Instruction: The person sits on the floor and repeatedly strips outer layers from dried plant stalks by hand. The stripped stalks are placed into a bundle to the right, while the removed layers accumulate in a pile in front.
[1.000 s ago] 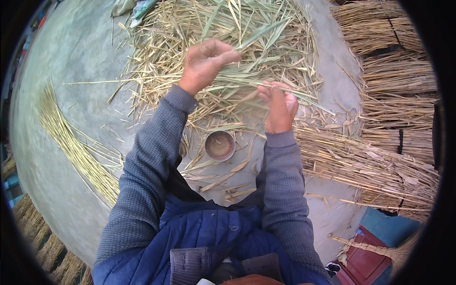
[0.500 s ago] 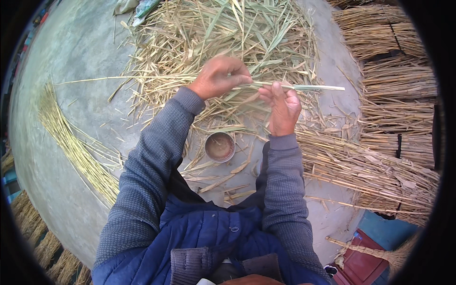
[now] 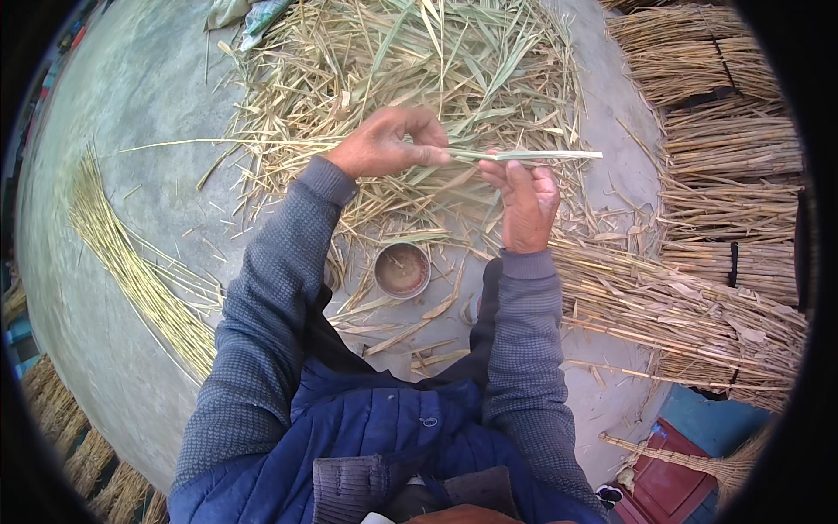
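Note:
A long thin reed stalk lies level across both my hands, above a heap of leaf strips. My left hand pinches it between thumb and fingers, and its thin end runs far out to the left. Thumb and fingers of my right hand close on the stalk farther right. A pale green leaf sheath juts out to the right past that hand. How far the sheath has come away from the stalk I cannot tell.
Beyond my hands spreads a heap of dry leaves. A small round bowl stands between my feet. Peeled stalks lie at left, unpeeled stalks at right. Tied bundles line the right side; a broom lies lower right.
My left hand has shifted left and drawn the stalk leftward. The right hand has moved slightly right and down, and the sheath's end now reaches less far right.

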A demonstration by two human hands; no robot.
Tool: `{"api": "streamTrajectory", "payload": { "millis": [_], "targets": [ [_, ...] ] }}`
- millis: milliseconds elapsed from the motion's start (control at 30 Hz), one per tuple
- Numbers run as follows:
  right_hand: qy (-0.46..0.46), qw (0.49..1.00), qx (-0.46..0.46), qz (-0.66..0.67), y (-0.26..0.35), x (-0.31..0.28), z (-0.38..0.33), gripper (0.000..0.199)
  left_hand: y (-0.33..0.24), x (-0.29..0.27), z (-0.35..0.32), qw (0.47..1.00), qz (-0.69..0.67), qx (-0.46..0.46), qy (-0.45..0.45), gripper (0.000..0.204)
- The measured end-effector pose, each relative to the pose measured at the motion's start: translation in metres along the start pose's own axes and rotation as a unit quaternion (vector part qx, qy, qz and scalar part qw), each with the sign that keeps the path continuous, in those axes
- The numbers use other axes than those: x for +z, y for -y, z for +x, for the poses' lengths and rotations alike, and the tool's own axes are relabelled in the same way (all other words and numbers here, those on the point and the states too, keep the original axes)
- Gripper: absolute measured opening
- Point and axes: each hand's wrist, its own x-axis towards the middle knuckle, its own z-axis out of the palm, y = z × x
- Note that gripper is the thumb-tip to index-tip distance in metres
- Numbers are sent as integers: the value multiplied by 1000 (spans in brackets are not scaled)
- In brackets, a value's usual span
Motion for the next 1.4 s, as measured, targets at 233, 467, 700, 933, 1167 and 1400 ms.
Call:
{"api": "streamTrajectory", "payload": {
  "millis": [233,467,700,933,1167,1400],
  "targets": [
    [-38,998,-18,-36,-6,0,-2,14,-2,46,7,961,157,185,-136,19],
    [-80,996,30,-28,-7,-6,2,11,-12,-39,-1,945,-123,43,-301,15],
    [-74,997,13,-33,-5,-5,3,18,26,-30,-11,964,245,87,-54,26],
    [-27,999,18,-28,-12,14,2,15,10,-14,-11,986,161,34,-7,21],
    [-19,988,-25,-152,-28,18,-2,11,17,-3,-8,981,179,72,4,21],
    [-74,950,-32,-301,-20,-28,23,13,7,-19,-37,886,389,228,-104,16]
  ]
}}
